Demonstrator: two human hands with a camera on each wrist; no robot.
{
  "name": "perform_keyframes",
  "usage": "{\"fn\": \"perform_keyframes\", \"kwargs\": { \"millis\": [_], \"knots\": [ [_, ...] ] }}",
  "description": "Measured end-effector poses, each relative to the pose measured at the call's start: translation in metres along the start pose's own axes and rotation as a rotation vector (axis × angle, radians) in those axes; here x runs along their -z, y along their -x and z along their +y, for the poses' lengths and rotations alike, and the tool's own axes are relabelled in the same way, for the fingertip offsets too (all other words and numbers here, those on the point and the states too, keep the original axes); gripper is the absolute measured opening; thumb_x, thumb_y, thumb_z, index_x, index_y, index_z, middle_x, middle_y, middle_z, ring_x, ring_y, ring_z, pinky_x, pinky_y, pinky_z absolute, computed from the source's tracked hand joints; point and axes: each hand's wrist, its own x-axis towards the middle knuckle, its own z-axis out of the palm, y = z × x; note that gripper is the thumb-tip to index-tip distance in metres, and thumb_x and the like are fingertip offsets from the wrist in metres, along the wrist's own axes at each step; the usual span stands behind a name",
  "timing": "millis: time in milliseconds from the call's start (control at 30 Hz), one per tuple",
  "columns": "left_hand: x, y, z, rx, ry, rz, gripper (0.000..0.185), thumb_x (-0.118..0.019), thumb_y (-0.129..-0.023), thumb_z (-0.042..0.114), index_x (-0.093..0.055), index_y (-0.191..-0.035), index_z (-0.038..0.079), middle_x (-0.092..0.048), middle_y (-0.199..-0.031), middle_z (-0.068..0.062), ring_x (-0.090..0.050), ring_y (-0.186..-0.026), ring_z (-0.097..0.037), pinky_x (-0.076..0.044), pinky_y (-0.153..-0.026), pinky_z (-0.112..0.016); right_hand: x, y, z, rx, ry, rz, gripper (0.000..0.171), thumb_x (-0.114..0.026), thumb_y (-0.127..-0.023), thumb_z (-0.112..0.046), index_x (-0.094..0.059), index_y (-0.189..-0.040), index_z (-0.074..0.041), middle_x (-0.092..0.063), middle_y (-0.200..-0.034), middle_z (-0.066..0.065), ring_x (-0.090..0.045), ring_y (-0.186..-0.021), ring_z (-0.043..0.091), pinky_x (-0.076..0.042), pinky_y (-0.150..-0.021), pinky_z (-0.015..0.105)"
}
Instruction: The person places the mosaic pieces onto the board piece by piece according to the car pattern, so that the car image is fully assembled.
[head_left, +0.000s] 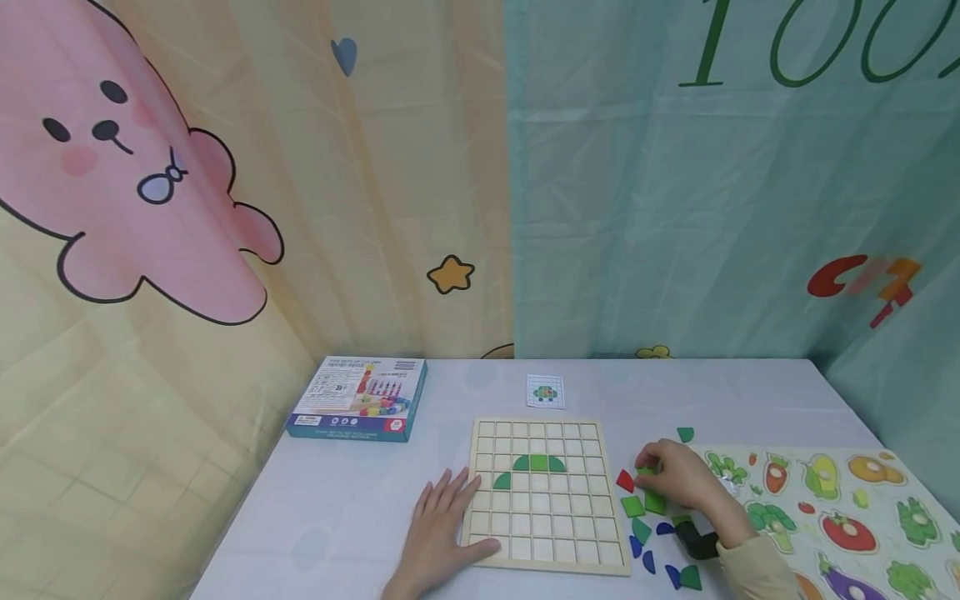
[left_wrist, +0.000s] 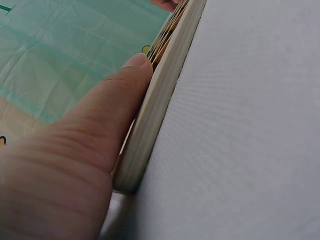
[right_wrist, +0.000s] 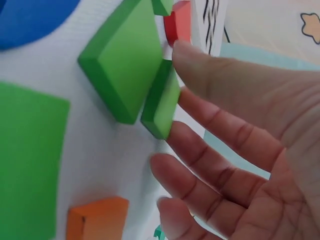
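Observation:
My right hand (head_left: pixel 678 475) pinches a green square block (right_wrist: pixel 164 102) between thumb and fingertips, just right of the wooden grid board (head_left: pixel 551 568). Under and around it lie more green square blocks (head_left: pixel 632 506) and a red quarter-round block (head_left: pixel 625 481). My left hand (head_left: pixel 442 529) rests with straight fingers on the board's left edge, the thumb (left_wrist: pixel 120 90) along its near corner. On the grid, one row holds a green square (head_left: pixel 538 462) between two green quarter-rounds (head_left: pixel 557 464); another green quarter-round (head_left: pixel 502 481) sits one row lower at the left.
Behind the board lies a small pattern card (head_left: pixel 545 391). A boxed set (head_left: pixel 356 398) stands at the back left. Blue pieces (head_left: pixel 648 562) and a green quarter-round (head_left: pixel 686 434) lie right of the board, beside a vegetable-print sheet (head_left: pixel 817 521). An orange block (right_wrist: pixel 97 220) shows in the right wrist view.

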Motion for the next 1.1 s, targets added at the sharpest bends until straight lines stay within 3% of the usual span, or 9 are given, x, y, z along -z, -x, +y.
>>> {"fn": "perform_keyframes", "kwargs": {
  "millis": [267, 867, 1100],
  "knots": [
    [0.0, -0.001, 0.0, 0.003, -0.004, -0.008, 0.094, -0.05, -0.075, 0.078, -0.038, -0.146, 0.019, -0.032, -0.152, -0.002, -0.018, -0.14, -0.031, -0.011, -0.112, -0.053, 0.002, 0.002, 0.005, -0.013, 0.006, 0.004, 0.02, -0.08, -0.075, -0.012, -0.069, -0.091, -0.007, -0.057, -0.083, 0.002, -0.049, -0.071, 0.018, -0.047, -0.062, 0.033],
    [0.0, 0.0, -0.001, 0.004, 0.014, 0.0, 0.093, -0.052, -0.075, 0.077, -0.038, -0.146, 0.019, -0.032, -0.151, -0.003, -0.018, -0.14, -0.031, -0.011, -0.111, -0.053, 0.001, 0.009, 0.005, 0.05, 0.0, 0.069, 0.025, -0.08, -0.075, -0.011, -0.056, -0.079, -0.011, -0.052, -0.07, -0.003, -0.045, -0.062, 0.016, -0.04, -0.054, 0.03],
    [-0.001, 0.001, -0.001, -0.003, 0.014, 0.012, 0.093, -0.051, -0.075, 0.078, -0.038, -0.146, 0.02, -0.032, -0.152, -0.002, -0.018, -0.14, -0.03, -0.011, -0.112, -0.052, -0.001, 0.012, -0.001, 0.059, -0.051, 0.124, 0.016, -0.076, -0.079, -0.007, -0.06, -0.081, -0.01, -0.051, -0.068, -0.003, -0.046, -0.062, 0.015, -0.041, -0.054, 0.028]
  ]
}}
